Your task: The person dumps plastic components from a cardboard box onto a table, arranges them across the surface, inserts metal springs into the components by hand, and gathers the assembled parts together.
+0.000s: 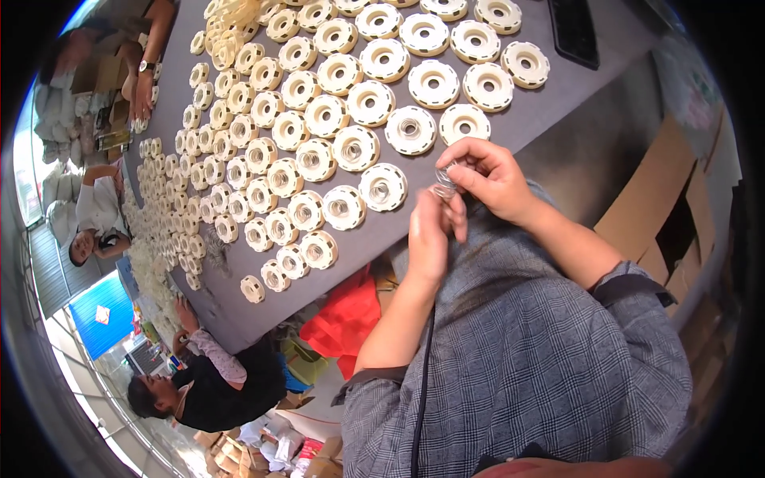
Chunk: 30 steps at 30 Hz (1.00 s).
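My right hand (492,182) pinches a metal coil spring (446,179) just off the table's near edge. Close beside it, my left hand (431,231) is blurred, its fingers curled at the spring's lower end. Rows of round cream plastic discs (424,34) with notched rims and a centre hole cover the table. Several nearer discs carry a coil spring standing in the middle, such as the disc (382,187) left of my hands. The discs farther right show bare centre holes. The nearest plain disc (464,124) lies just beyond my right hand.
A dark phone (574,32) lies on the grey table (358,239) at the far right. Loose springs (216,248) are heaped at the left. Cream parts (231,20) pile up at the back. Other people work along the table's left side. Cardboard (645,199) stands to the right.
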Each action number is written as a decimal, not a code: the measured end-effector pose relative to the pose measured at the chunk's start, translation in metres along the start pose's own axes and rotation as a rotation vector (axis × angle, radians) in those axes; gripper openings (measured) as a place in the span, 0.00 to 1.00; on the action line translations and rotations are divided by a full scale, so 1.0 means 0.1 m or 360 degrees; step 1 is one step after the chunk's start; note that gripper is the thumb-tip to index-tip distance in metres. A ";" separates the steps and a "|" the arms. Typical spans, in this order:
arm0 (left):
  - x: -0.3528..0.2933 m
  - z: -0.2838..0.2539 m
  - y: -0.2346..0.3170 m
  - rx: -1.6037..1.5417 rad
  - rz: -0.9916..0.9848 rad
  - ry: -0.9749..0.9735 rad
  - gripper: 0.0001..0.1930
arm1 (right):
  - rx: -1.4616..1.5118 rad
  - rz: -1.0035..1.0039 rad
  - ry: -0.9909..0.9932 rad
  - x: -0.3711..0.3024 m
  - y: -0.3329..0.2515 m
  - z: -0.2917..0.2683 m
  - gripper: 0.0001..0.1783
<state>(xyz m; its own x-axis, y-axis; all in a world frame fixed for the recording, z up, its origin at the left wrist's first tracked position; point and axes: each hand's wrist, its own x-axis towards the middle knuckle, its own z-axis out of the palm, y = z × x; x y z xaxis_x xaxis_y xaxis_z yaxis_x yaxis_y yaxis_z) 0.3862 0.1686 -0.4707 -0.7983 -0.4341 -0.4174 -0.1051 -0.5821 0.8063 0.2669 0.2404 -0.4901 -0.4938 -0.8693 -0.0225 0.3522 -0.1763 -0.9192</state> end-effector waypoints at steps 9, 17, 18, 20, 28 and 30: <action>0.02 -0.02 0.02 0.0878 0.0632 0.0195 0.12 | 0.0002 -0.0025 -0.0021 0.02 -0.03 0.04 0.07; -0.09 0.01 -0.17 -0.0853 -0.0451 -0.0584 0.27 | 0.0242 -0.0291 0.0918 0.31 -0.08 -0.46 0.11; -0.04 0.00 -0.11 0.0077 -0.0380 -0.0351 0.23 | 0.0272 -0.0311 0.0937 0.30 -0.10 -0.52 0.11; 0.04 -0.04 -0.21 0.0557 0.0007 -0.0035 0.11 | 0.0194 -0.0331 0.1004 0.27 -0.09 -0.54 0.11; 0.56 0.11 0.11 0.1740 0.0902 0.0185 0.16 | -0.0167 -0.0528 0.0852 0.08 0.25 -0.50 0.09; 0.64 0.08 0.09 0.1868 0.0880 0.0196 0.16 | -0.0169 -0.0541 0.0833 0.08 0.31 -0.50 0.09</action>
<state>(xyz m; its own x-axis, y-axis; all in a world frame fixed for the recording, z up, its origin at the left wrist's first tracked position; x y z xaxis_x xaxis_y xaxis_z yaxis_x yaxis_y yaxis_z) 0.3299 0.1408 -0.4868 -0.8496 -0.5177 0.1006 -0.2843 0.6102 0.7395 0.2336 0.2513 -0.5381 -0.8971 -0.4270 0.1130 0.0397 -0.3329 -0.9421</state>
